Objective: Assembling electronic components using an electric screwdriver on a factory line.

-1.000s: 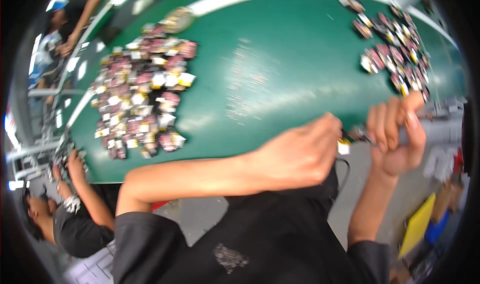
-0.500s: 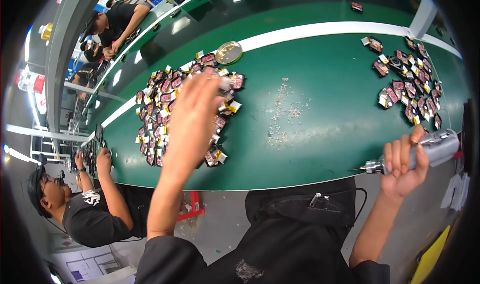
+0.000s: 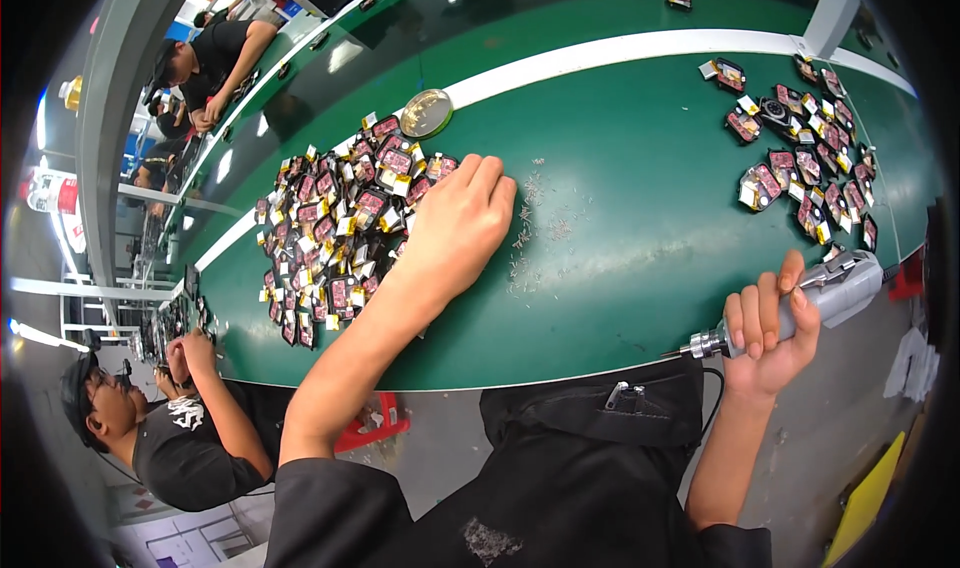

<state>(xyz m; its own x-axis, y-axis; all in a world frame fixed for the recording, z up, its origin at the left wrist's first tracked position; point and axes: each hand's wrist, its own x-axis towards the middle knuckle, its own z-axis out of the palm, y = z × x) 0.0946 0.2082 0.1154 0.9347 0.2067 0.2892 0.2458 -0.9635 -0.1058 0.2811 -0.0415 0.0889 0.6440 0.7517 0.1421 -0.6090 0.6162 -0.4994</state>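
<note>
My left hand [image 3: 455,230] lies palm-down on the green belt table [image 3: 620,168], at the right edge of a heap of several small dark-red boards with yellow tabs [image 3: 335,230]. Whether its fingers grip one of them is hidden. My right hand [image 3: 772,320] is off the table's near edge, shut around a grey electric screwdriver [image 3: 800,306] whose metal tip points left. A scatter of tiny screws [image 3: 535,230] lies on the belt just right of my left hand.
A second heap of the same small boards [image 3: 805,158] lies at the far right. A round metal tin [image 3: 427,114] sits behind the left heap. Another person [image 3: 170,423] works at the table's left end, and more people [image 3: 215,58] sit further along.
My left hand went from beside the right hand at the table edge out to the left heap, then drew back to its right edge. The right hand keeps the screwdriver.
</note>
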